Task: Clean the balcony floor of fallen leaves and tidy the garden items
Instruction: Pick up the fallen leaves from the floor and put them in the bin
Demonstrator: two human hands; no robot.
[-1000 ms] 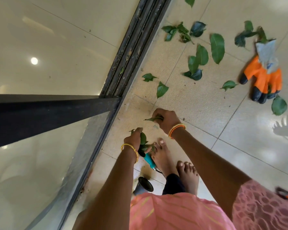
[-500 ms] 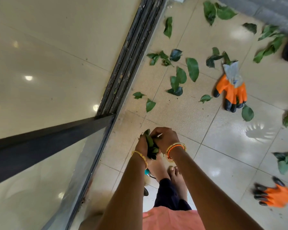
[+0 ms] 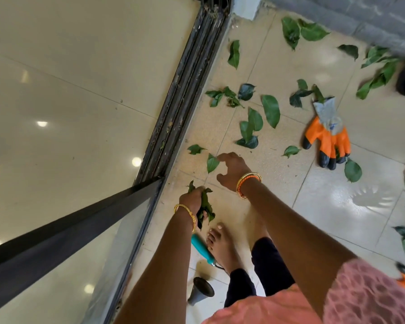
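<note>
Half a second ago both hands were together over the bundle; the right hand (image 3: 232,170) has since left it and reached forward, fingers spread and curved, holding nothing.

The door track (image 3: 185,94) runs up the frame, and everything else lies to its right. Nearest it, the left hand (image 3: 193,198) is clenched around a bunch of leaves (image 3: 205,208) — their tips stick out above and below the fist. A teal handle (image 3: 201,247) lies on the tiled floor (image 3: 278,160) just below that hand, beside a bare foot (image 3: 220,244).

A little farther from the track, a single leaf (image 3: 212,163) lies flat on the floor, just left of the right hand's fingertips; whether they touch it is hard to tell. More loose leaves (image 3: 270,109) are scattered beyond it.

Well away from the track, an orange glove (image 3: 326,136) with black fingertips lies flat among the leaves — another leaf (image 3: 352,170) sits just below it.
</note>
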